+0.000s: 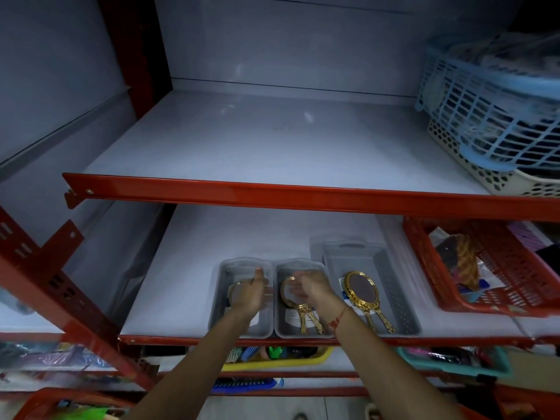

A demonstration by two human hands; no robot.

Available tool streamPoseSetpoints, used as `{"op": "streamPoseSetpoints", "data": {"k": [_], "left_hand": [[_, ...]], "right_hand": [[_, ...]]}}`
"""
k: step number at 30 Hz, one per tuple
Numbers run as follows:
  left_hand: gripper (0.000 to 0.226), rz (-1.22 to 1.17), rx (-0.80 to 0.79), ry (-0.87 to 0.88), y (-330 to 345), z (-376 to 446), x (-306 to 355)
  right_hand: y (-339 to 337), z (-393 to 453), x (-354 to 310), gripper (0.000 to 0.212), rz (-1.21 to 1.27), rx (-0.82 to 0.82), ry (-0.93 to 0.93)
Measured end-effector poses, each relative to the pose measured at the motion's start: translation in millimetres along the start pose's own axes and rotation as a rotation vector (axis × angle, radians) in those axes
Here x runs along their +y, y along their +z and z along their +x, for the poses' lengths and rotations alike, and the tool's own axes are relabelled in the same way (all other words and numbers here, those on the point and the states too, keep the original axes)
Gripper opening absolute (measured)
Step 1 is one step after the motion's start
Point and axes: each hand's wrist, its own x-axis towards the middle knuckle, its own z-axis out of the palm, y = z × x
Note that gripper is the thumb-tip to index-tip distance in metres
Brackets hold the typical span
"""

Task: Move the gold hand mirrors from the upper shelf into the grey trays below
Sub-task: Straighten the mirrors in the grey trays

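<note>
Three grey trays stand side by side on the lower shelf: left tray (222, 278), middle tray (280, 316), right tray (391, 286). A gold hand mirror (362, 291) lies alone in the right tray. Gold mirrors (291, 294) lie in the middle tray, handles toward me, and my right hand (313, 287) hovers over them with curled fingers. My left hand (250, 294) is inside the left tray, resting on a gold mirror (235, 291) that it mostly hides. The upper shelf (272, 140) shows no mirrors.
A red shelf rail (303, 194) crosses just above the trays. A blue basket (491, 107) sits on a cream basket at the upper right. A red basket (485, 268) of goods stands right of the trays. Lower shelves hold a yellow tray (281, 357) with combs.
</note>
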Motion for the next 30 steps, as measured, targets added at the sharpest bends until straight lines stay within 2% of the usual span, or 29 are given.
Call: {"op": "streamPoseSetpoints", "data": {"k": [3,6,8,11,13,17,21,26,30], "left_hand": [[0.063,0.002,-0.123,-0.100,33,5,-2],[0.073,0.077,-0.120,-0.186,54,11,-20],[0.087,0.068,-0.137,-0.219,63,15,-31],[0.085,0.095,-0.093,-0.225,71,20,-34],[0.080,0.119,-0.075,-0.216,71,18,-29],[0.080,0.112,-0.101,-0.183,73,19,-25],[0.079,0.127,-0.065,-0.175,78,21,-28],[0.082,0.095,-0.022,-0.161,80,22,-31],[0.088,0.102,-0.040,-0.207,77,13,-29]], "right_hand": [[-27,9,8,0.026,-0.283,0.126,-0.052],[-32,10,24,0.028,-0.605,0.032,-0.080],[-30,11,34,0.029,-0.675,-0.010,-0.075],[-28,4,37,0.019,-0.566,-0.073,-0.088],[-30,3,35,0.021,-0.508,-0.096,-0.081],[-35,3,29,0.021,-0.426,-0.134,0.111],[-37,5,30,0.021,-0.388,-0.154,0.198],[-35,6,34,0.024,-0.277,-0.181,0.251],[-33,9,39,0.024,-0.305,-0.173,0.235]]}}
